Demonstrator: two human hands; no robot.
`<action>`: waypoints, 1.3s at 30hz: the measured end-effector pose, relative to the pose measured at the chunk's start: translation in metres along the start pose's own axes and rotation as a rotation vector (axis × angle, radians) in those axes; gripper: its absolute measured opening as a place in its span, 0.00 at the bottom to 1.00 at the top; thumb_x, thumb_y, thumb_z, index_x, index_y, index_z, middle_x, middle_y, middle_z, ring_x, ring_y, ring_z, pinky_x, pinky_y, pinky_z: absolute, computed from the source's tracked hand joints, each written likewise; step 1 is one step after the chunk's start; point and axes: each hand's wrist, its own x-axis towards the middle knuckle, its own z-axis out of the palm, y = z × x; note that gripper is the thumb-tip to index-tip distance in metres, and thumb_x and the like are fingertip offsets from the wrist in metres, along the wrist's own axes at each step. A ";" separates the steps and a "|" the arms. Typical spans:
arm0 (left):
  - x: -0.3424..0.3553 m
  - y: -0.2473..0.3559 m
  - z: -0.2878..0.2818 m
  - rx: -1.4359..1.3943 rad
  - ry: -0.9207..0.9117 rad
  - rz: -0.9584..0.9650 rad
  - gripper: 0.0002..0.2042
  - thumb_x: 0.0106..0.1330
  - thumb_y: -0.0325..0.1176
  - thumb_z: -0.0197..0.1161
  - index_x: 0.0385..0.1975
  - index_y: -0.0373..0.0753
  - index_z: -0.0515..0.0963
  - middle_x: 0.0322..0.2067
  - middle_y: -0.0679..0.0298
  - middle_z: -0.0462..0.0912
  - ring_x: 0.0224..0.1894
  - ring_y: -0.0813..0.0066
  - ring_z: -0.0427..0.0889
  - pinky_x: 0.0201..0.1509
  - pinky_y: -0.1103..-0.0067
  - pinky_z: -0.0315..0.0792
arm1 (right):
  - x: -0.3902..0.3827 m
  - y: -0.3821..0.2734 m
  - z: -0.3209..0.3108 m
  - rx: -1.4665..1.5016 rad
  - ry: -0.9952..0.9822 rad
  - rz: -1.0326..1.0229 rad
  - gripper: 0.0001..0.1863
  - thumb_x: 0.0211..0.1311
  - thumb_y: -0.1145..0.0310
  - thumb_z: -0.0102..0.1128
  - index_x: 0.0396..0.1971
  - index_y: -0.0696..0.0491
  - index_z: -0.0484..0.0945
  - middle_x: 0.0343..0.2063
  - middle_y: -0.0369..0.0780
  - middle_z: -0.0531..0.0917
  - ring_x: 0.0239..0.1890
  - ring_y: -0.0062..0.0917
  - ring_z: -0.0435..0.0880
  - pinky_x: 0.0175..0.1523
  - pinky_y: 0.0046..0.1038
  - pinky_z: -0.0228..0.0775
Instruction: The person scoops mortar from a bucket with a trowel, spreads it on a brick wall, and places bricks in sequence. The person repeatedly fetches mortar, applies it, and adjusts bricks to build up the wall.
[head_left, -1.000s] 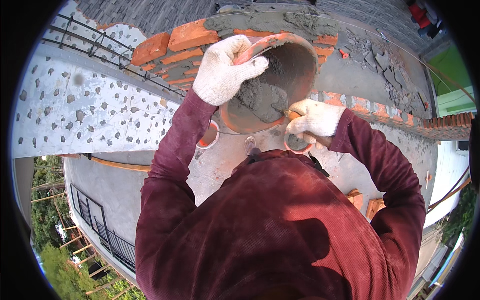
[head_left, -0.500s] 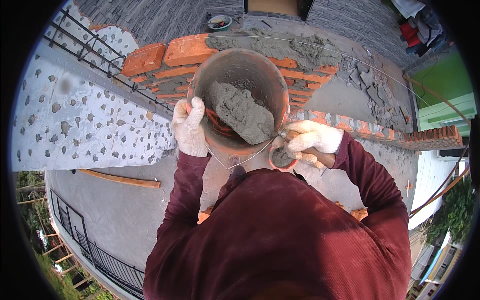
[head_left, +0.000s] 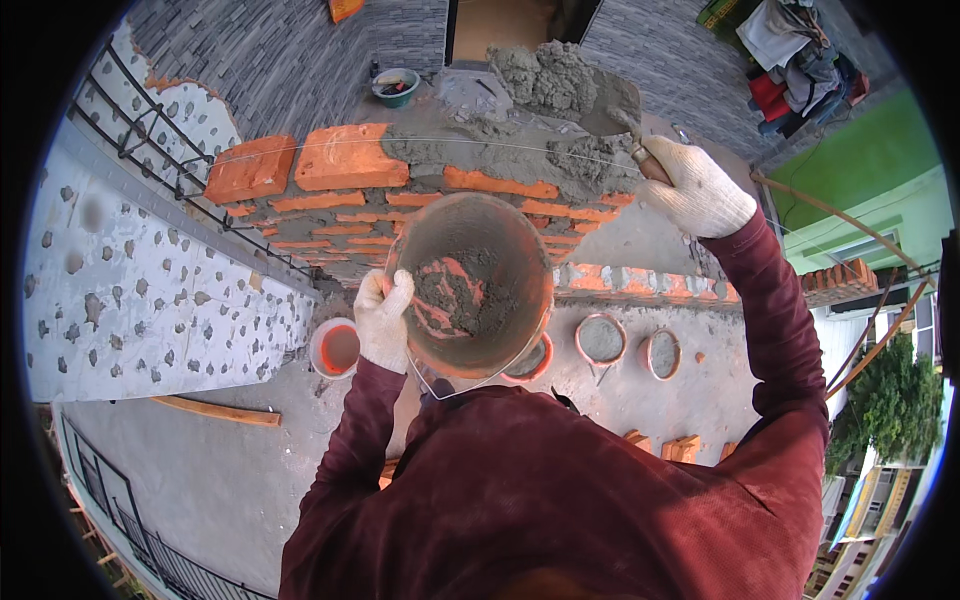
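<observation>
My left hand (head_left: 384, 318), in a white work glove, grips the left rim of a tilted bucket (head_left: 525, 265). Inside, its walls are smeared with mortar, and orange shows through at the bottom. Out to the right, my gloved right hand (head_left: 695, 185) is closed around the handle of a trowel (head_left: 650, 162) above the far right end of a brick wall (head_left: 350, 200). Mortar hides much of the trowel's blade. A thick heap of wet mortar (head_left: 548, 82) lies around and beyond it. Two orange bricks (head_left: 352, 157) sit on the wall's top at the left.
A thin string (head_left: 480, 143) runs along the wall top. Steel rebar (head_left: 150, 130) stands at the left beside a pitted white wall (head_left: 150, 290). Several buckets (head_left: 600, 340) stand on the floor below. A green basin (head_left: 396, 88) sits beyond the wall; a low brick wall (head_left: 640, 283) extends right.
My right hand has moved up and right with the trowel, from the bucket to the wall top. The mortar lump has left the bucket, which sits slightly lower in view.
</observation>
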 end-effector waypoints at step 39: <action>0.076 0.027 -0.058 0.359 -0.452 -0.156 0.20 0.72 0.37 0.68 0.23 0.45 0.62 0.26 0.78 0.64 0.32 0.87 0.62 0.37 0.84 0.61 | -0.054 -0.098 0.212 -0.453 -0.061 0.124 0.17 0.58 0.73 0.63 0.48 0.58 0.74 0.35 0.47 0.83 0.37 0.41 0.88 0.37 0.37 0.82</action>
